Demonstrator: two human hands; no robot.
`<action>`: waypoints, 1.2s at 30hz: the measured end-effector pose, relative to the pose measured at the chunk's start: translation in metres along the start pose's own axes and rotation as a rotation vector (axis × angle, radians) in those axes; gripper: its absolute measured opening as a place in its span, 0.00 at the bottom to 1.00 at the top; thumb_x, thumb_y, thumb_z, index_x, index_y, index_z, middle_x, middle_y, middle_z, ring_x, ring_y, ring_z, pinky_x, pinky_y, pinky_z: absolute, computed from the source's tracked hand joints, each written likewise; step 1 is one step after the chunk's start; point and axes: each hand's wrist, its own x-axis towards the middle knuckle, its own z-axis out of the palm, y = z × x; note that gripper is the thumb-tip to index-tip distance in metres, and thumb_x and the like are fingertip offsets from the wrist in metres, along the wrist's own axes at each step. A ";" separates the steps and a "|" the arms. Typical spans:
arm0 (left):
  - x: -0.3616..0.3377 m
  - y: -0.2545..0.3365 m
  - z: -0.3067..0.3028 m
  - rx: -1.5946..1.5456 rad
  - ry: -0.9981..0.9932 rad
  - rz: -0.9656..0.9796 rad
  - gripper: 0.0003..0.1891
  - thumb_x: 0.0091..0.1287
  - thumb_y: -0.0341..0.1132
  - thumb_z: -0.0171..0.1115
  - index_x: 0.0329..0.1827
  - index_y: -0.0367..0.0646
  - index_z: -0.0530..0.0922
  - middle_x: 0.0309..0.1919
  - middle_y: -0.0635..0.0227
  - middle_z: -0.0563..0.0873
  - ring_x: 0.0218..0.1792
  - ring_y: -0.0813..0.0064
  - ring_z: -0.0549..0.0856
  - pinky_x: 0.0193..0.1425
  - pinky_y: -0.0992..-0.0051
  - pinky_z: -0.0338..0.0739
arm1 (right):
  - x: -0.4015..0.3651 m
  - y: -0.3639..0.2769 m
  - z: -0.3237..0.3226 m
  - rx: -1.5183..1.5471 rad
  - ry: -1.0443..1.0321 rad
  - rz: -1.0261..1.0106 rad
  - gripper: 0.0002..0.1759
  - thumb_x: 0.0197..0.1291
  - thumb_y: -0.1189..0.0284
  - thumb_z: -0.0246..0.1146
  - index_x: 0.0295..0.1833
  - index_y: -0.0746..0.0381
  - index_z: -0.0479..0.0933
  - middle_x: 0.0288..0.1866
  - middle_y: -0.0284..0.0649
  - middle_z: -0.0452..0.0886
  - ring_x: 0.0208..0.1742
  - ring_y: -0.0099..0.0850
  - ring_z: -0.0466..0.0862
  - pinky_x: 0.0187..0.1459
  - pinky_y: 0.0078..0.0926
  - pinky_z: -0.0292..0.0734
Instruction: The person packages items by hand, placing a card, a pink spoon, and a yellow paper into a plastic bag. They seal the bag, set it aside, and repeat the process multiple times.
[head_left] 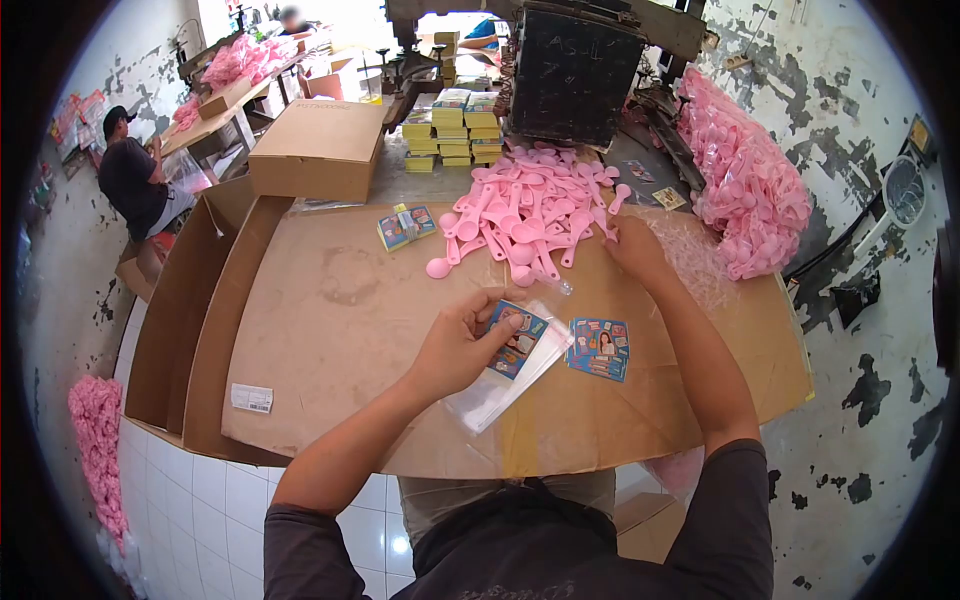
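My left hand [462,345] grips a clear plastic bag [505,380] with a printed card [520,340] partly inside it, near the middle of the cardboard work surface [330,330]. My right hand [632,245] reaches forward to the near edge of a pile of pink plastic spoons [535,205]; its fingers touch the spoons, and whether they grip one is hidden. A small stack of printed cards [600,348] lies just right of the bag. Another small stack of cards [406,226] lies at the far left of the spoon pile.
A closed cardboard box [318,148] stands at the back left, with stacks of yellow card packs [452,135] beside it. A dark machine [570,70] rises behind the spoons. Bagged pink spoons [750,180] are heaped at the right. A person [135,180] sits far left.
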 end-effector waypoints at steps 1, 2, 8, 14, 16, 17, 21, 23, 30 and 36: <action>0.001 -0.001 -0.001 -0.014 -0.001 0.006 0.21 0.78 0.30 0.64 0.70 0.36 0.74 0.47 0.65 0.91 0.45 0.83 0.89 0.45 0.80 0.87 | 0.001 -0.002 -0.002 0.000 -0.017 0.009 0.18 0.65 0.66 0.68 0.56 0.65 0.82 0.45 0.51 0.85 0.50 0.53 0.86 0.55 0.53 0.80; 0.001 0.001 -0.002 -0.008 0.011 0.000 0.20 0.78 0.31 0.65 0.70 0.36 0.74 0.46 0.65 0.91 0.44 0.83 0.90 0.44 0.80 0.87 | 0.001 -0.003 -0.005 -0.026 0.061 0.065 0.16 0.65 0.67 0.68 0.55 0.65 0.83 0.45 0.51 0.86 0.49 0.51 0.87 0.53 0.51 0.81; 0.000 0.010 -0.001 -0.069 0.071 0.007 0.21 0.78 0.32 0.65 0.69 0.33 0.72 0.45 0.65 0.91 0.42 0.82 0.90 0.43 0.80 0.87 | -0.043 -0.068 -0.096 0.348 0.173 -0.017 0.09 0.69 0.74 0.64 0.50 0.64 0.85 0.43 0.44 0.85 0.38 0.36 0.85 0.41 0.33 0.79; 0.001 0.003 0.000 -0.054 0.029 -0.035 0.21 0.78 0.30 0.65 0.70 0.33 0.72 0.47 0.63 0.91 0.42 0.82 0.90 0.43 0.80 0.87 | -0.079 -0.126 -0.131 0.697 -0.055 -0.262 0.10 0.71 0.78 0.61 0.52 0.64 0.86 0.41 0.38 0.84 0.37 0.26 0.81 0.38 0.27 0.75; 0.000 0.001 0.001 -0.026 0.015 -0.032 0.21 0.78 0.30 0.65 0.70 0.32 0.72 0.48 0.63 0.91 0.43 0.82 0.90 0.44 0.80 0.87 | -0.080 -0.129 -0.133 0.657 -0.024 -0.298 0.10 0.70 0.79 0.61 0.51 0.65 0.86 0.42 0.39 0.84 0.38 0.26 0.81 0.39 0.27 0.75; 0.000 0.000 0.002 -0.034 0.009 -0.019 0.21 0.78 0.29 0.65 0.69 0.32 0.73 0.48 0.64 0.91 0.43 0.82 0.90 0.44 0.80 0.87 | -0.080 -0.132 -0.136 0.611 -0.056 -0.317 0.10 0.70 0.79 0.61 0.51 0.65 0.86 0.42 0.39 0.84 0.38 0.26 0.81 0.39 0.27 0.76; 0.000 -0.004 0.002 0.008 -0.014 0.015 0.19 0.78 0.29 0.65 0.68 0.32 0.77 0.50 0.65 0.90 0.44 0.83 0.89 0.46 0.80 0.86 | -0.078 -0.135 -0.139 0.503 -0.128 -0.426 0.09 0.69 0.79 0.63 0.51 0.66 0.85 0.42 0.38 0.85 0.39 0.25 0.82 0.40 0.27 0.77; -0.001 -0.001 0.002 0.076 -0.033 -0.010 0.18 0.78 0.30 0.65 0.68 0.32 0.78 0.51 0.65 0.90 0.44 0.84 0.88 0.48 0.80 0.85 | -0.078 -0.138 -0.139 0.566 -0.134 -0.392 0.09 0.70 0.77 0.64 0.53 0.65 0.85 0.41 0.36 0.85 0.39 0.23 0.81 0.40 0.26 0.76; -0.003 0.000 0.003 0.027 -0.059 -0.051 0.18 0.79 0.31 0.64 0.68 0.34 0.79 0.51 0.65 0.91 0.48 0.85 0.87 0.50 0.80 0.84 | -0.090 -0.160 -0.097 1.120 -0.115 -0.071 0.12 0.72 0.74 0.67 0.58 0.65 0.83 0.46 0.35 0.86 0.46 0.23 0.84 0.47 0.25 0.80; -0.001 0.006 -0.001 -0.118 -0.177 -0.051 0.20 0.81 0.33 0.62 0.71 0.34 0.76 0.56 0.62 0.90 0.55 0.80 0.88 0.57 0.79 0.83 | -0.080 -0.154 -0.106 1.261 -0.334 -0.236 0.10 0.71 0.77 0.65 0.56 0.65 0.84 0.64 0.42 0.81 0.62 0.30 0.81 0.64 0.36 0.76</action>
